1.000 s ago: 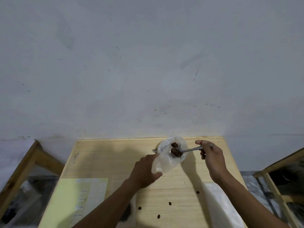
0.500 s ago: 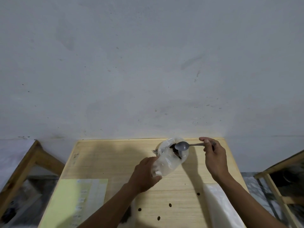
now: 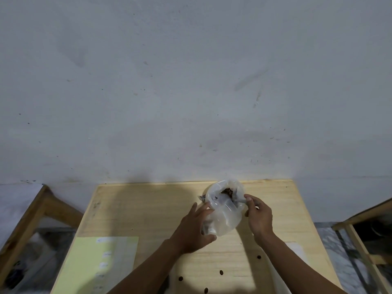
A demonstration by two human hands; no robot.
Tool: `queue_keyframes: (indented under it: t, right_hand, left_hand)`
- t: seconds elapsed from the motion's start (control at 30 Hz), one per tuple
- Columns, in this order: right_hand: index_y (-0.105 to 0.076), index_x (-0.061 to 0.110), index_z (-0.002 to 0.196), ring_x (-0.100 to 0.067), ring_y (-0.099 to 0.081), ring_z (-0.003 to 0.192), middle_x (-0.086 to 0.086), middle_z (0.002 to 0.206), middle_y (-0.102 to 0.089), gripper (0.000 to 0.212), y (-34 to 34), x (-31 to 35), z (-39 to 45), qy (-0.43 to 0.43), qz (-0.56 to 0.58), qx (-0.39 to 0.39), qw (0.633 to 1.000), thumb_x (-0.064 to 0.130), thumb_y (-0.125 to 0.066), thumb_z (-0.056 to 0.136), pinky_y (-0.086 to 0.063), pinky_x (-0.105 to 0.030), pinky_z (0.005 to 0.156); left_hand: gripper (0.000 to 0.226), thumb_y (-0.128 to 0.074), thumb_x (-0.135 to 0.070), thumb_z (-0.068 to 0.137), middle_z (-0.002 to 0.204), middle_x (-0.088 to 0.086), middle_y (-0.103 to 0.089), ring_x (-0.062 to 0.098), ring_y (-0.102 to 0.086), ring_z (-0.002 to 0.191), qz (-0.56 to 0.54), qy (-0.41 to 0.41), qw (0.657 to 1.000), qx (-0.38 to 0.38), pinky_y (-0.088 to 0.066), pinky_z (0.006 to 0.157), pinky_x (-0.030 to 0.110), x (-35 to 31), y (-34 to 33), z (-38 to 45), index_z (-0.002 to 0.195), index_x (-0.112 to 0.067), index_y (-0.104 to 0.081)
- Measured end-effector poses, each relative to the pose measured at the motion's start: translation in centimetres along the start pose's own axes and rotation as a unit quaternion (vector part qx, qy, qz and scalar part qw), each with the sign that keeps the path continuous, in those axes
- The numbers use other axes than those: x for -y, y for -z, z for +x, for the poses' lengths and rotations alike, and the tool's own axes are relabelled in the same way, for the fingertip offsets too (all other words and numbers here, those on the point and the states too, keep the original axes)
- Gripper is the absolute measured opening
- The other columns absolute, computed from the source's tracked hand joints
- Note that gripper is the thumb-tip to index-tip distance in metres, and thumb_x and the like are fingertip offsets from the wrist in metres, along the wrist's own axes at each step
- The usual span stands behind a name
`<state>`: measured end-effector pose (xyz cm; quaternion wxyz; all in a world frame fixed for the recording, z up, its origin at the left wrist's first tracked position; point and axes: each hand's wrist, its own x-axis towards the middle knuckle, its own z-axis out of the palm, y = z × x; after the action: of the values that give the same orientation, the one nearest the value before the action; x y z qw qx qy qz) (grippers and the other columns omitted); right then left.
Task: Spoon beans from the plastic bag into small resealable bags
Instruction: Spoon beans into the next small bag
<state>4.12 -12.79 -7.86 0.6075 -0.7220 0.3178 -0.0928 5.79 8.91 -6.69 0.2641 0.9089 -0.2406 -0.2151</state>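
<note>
A clear plastic bag [image 3: 224, 209] with brown beans [image 3: 228, 190] at its open top stands on the wooden table [image 3: 148, 209]. My left hand [image 3: 194, 228] holds the bag's lower left side, thumb under it and fingers along its side. My right hand [image 3: 258, 215] pinches the grey spoon handle [image 3: 240, 200] at the bag's right edge. The spoon's bowl is hidden inside the bag. No small resealable bag can be made out for certain.
Several loose beans [image 3: 221, 272] lie on the table near its front. A yellow-green sheet [image 3: 93, 266] covers the front left corner. White plastic [image 3: 297, 251] lies under my right forearm. Wooden frames [image 3: 31, 219] stand on both sides of the table.
The spoon was above the bag's mouth half a second ago; now it has gone down into the bag, and my right hand has moved left and lower, close to the bag.
</note>
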Motion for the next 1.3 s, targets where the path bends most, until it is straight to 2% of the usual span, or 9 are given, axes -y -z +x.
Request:
queue_keyframes:
  t: [0.1,0.23,0.33,0.43,0.67,0.8,0.93,1.1,1.3]
  right_hand:
    - [-0.077,0.022,0.088,-0.02,-0.068,0.085,-0.002,0.093,-0.075,0.02,-1.1,0.1,0.2,-0.032,-0.002,0.067,0.997,0.021,-0.058,0.097,-0.056,-0.041,0.08]
    - [-0.079,0.021,0.083,-0.024,-0.07,0.089,-0.003,0.088,-0.076,0.02,-2.3,0.4,1.2,-0.069,-0.024,0.082,0.994,0.021,-0.062,0.093,-0.057,-0.046,0.086]
    - [-0.078,0.014,0.085,-0.023,-0.068,0.081,-0.006,0.087,-0.074,0.017,-2.4,1.1,1.5,-0.107,0.019,0.07,0.992,0.016,-0.062,0.092,-0.056,-0.037,0.073]
    - [-0.075,0.009,0.087,-0.014,-0.053,0.059,-0.004,0.075,-0.067,0.016,-1.7,1.3,1.5,-0.124,0.048,0.038,0.99,0.015,-0.062,0.094,-0.042,-0.026,0.054]
    - [-0.076,0.013,0.093,-0.012,-0.043,0.058,-0.009,0.091,-0.072,0.017,1.9,0.7,1.3,-0.13,0.075,-0.019,0.988,0.019,-0.06,0.095,-0.036,-0.026,0.056]
    - [-0.073,0.009,0.093,-0.016,-0.04,0.053,-0.009,0.094,-0.068,0.02,4.0,2.1,0.8,-0.114,0.097,-0.042,0.988,0.017,-0.055,0.098,-0.034,-0.028,0.051]
    - [-0.07,0.005,0.096,-0.019,-0.033,0.049,-0.004,0.087,-0.062,0.03,5.6,4.1,0.2,-0.068,0.108,-0.057,0.99,0.022,-0.046,0.103,-0.031,-0.03,0.05]
    - [-0.07,0.012,0.089,-0.018,-0.037,0.053,0.002,0.08,-0.061,0.033,6.3,6.3,-0.8,-0.002,0.081,-0.043,0.996,0.029,-0.045,0.102,-0.034,-0.029,0.055]
    - [-0.072,0.018,0.09,-0.008,-0.048,0.05,0.009,0.073,-0.064,0.029,4.9,7.8,-3.1,0.128,-0.035,0.021,0.991,0.027,-0.047,0.102,-0.038,-0.025,0.058]
  left_hand:
    - [0.088,-0.069,-0.046,0.08,0.162,-0.018,-0.005,0.024,0.007,0.151,0.009,0.009,1.0,0.017,-0.019,0.119,0.045,0.3,0.0,0.2,0.152,-0.038,-0.019]
    - [0.088,-0.068,-0.047,0.082,0.162,-0.018,-0.002,0.025,0.009,0.151,0.018,0.011,0.999,0.027,-0.02,0.117,0.044,0.5,0.1,0.2,0.153,-0.036,-0.017]
    - [0.088,-0.069,-0.046,0.081,0.161,-0.022,-0.002,0.025,0.009,0.151,0.015,0.01,1.0,0.025,-0.02,0.117,0.043,0.9,0.0,0.1,0.152,-0.038,-0.018]
    - [0.086,-0.069,-0.047,0.08,0.16,-0.024,-0.002,0.024,0.009,0.151,0.017,0.008,1.0,0.021,-0.02,0.117,0.043,1.1,0.0,0.0,0.151,-0.038,-0.021]
    - [0.087,-0.068,-0.047,0.081,0.162,-0.019,-0.008,0.024,0.004,0.151,0.021,0.006,1.0,0.011,-0.021,0.118,0.041,1.5,-0.3,-0.2,0.152,-0.036,-0.019]
    - [0.086,-0.066,-0.048,0.082,0.161,-0.012,-0.019,0.023,-0.007,0.151,0.016,0.03,0.999,-0.001,-0.022,0.117,0.039,2.1,-0.7,-0.6,0.152,-0.037,-0.018]
    - [0.081,-0.066,-0.045,0.078,0.141,-0.012,-0.046,0.019,-0.04,0.133,0.015,0.029,0.999,-0.041,-0.036,0.106,0.033,2.2,-0.5,-1.1,0.148,-0.039,-0.027]
    - [0.076,-0.066,-0.045,0.077,0.139,-0.015,-0.049,0.014,-0.044,0.128,0.018,0.041,0.997,-0.07,-0.036,0.102,0.03,1.7,0.1,-1.3,0.146,-0.037,-0.033]
    - [0.073,-0.068,-0.044,0.078,0.138,-0.011,-0.05,0.017,-0.047,0.125,0.021,0.036,0.995,-0.088,-0.038,0.099,0.031,0.9,0.3,-1.3,0.144,-0.032,-0.037]
